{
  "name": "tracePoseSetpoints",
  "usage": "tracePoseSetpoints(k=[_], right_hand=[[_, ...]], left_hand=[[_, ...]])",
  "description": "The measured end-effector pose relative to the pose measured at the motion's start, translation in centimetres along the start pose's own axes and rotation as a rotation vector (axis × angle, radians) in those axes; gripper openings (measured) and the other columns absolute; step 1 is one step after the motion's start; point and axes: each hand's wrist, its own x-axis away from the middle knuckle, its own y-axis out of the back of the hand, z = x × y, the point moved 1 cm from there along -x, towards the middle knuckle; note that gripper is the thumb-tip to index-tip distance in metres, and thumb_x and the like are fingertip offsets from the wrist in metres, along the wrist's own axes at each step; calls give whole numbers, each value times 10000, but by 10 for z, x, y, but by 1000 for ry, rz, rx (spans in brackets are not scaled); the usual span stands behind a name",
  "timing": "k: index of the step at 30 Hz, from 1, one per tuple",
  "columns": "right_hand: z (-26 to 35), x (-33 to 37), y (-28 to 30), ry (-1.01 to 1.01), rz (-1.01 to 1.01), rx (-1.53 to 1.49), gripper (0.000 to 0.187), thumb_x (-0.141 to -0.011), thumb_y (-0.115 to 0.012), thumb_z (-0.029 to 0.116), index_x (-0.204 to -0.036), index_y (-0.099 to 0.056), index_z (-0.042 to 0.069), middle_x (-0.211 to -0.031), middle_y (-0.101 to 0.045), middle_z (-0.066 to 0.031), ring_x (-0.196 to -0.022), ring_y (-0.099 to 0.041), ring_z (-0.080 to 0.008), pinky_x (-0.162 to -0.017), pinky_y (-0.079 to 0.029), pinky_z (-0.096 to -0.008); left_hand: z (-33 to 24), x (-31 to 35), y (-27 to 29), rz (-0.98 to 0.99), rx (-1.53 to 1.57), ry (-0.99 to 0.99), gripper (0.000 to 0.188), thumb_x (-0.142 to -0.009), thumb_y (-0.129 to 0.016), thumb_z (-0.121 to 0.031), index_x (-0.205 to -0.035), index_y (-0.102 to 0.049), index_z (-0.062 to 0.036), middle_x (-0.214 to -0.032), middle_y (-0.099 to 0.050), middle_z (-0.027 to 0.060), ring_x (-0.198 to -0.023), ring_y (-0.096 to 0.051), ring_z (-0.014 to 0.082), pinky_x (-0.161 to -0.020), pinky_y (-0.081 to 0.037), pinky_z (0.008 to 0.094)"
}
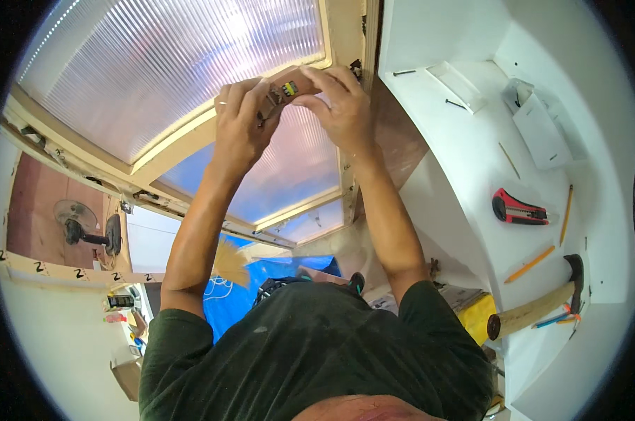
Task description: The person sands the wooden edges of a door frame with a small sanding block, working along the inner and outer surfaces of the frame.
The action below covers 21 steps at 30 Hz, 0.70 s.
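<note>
Dark green T-shirt [317, 351], short-sleeved, worn by the person; fills the lower middle and hides part of the floor.

Small brown block [307, 83], one, with a yellow-and-black label [289, 88] on the visible face; raised at the upper middle before a door; material cannot be told.

Left hand [242, 112], closed on the block's left end, fingers bent over it; the fingers cover that end.

Right hand [342, 105], closed on the right end, thumb below and fingers above, arched. Hands near each other, the label showing between them.

Door [177, 151], cream frame, ribbed translucent panes; directly behind the block, partly masked by hands and forearms.

White shelf unit [486, 182], right side, bearing: two dark screws [455, 104], apart; shallow white tray [458, 84]; white box-shaped piece [542, 133]; thin stick [509, 160]; red-and-black utility knife [521, 208]; two orange pencils [529, 264], apart; hammer [531, 311], wooden handle, dark head; blue pencil [552, 321] beside the handle.

Yellow object [477, 318], below the right sleeve, kind unclear.

Straw-coloured bristles [231, 263], by the left forearm, over a blue sheet [223, 316]; white cord [218, 288] on the sheet.

Fan [79, 221], far left, seen through an opening.
</note>
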Motion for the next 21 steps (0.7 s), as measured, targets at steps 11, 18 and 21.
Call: tracePoseSetpoints(k=[11,18,21], right_hand=[[-22,-4,26,-158,-17,-46,504,-806,-888,53,-1284,-738,101,-1055,-682,-92,-913,-697,-253,-807,-588,-374],[-25,8,25,-198,-37,-10,493,-827,-876,-3,-1281,-691,47,-1101,-668,-73,-976,-662,-188,-865,-567,-329],[-9,38,27,-274,-3,-4,523,-808,-885,6,-1285,-685,84,-1088,-668,-102,-978,-665,-237,-849,-567,-349]], left_hand=[[-22,-16,-44,-65,-25,-33,492,-831,-843,-114,-1285,-667,-44,-1226,-678,125,-1052,-620,353,-919,-508,463],[-23,-23,-38,-51,54,-103,395,-887,-762,-118,-1268,-694,-43,-1268,-676,76,-1126,-624,317,-964,-499,450],[-16,-8,-16,78,40,-215,384,-904,-757,-158,-1277,-715,-77,-1361,-653,77,-1242,-599,333,-1040,-490,470]])
